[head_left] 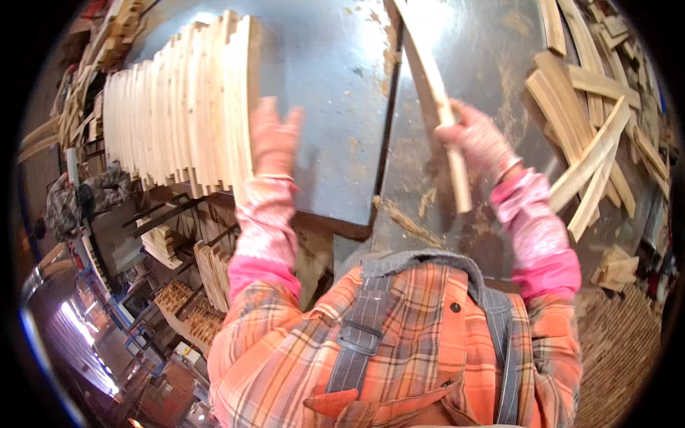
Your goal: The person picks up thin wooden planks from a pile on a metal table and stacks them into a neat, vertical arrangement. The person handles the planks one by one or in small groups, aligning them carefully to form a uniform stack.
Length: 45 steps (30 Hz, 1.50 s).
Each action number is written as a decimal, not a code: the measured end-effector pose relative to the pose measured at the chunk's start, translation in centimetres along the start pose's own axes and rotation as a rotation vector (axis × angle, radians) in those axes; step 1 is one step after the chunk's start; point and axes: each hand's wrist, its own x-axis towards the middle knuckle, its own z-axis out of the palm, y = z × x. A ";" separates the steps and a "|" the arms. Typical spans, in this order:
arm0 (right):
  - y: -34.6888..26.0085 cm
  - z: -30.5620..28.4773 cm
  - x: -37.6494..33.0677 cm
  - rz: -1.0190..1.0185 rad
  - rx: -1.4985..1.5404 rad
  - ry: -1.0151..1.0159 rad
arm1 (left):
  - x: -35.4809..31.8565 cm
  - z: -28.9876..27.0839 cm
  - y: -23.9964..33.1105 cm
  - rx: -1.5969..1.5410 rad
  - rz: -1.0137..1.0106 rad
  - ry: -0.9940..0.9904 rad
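My right hand grips a long, pale wooden strip near its close end. The strip slants away over the metal table, its far end cut off by the top of the picture. My left hand, slightly blurred, has its thumb and fingers apart and holds nothing. It is right beside the right edge of a row of wooden strips. Whether it touches the last strip, I cannot tell. The strips lie side by side, their ends uneven.
A dark seam splits the metal table between my hands. Loose wooden pieces are heaped at the right. Wood chips lie near the table's front. Lower left, stacked wood stands below table height. Another person's patterned sleeve may show at far left.
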 end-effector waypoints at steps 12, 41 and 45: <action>-0.6 7.9 -6.0 -0.233 -0.425 0.159 | -5.7 -9.8 -4.1 0.217 0.034 0.022; 15.2 0.3 -12.6 0.444 0.334 0.982 | -12.4 8.3 23.6 -0.692 0.179 -0.850; 15.7 3.9 -14.8 0.161 0.584 0.879 | -16.2 10.3 30.0 -0.775 -0.024 -1.194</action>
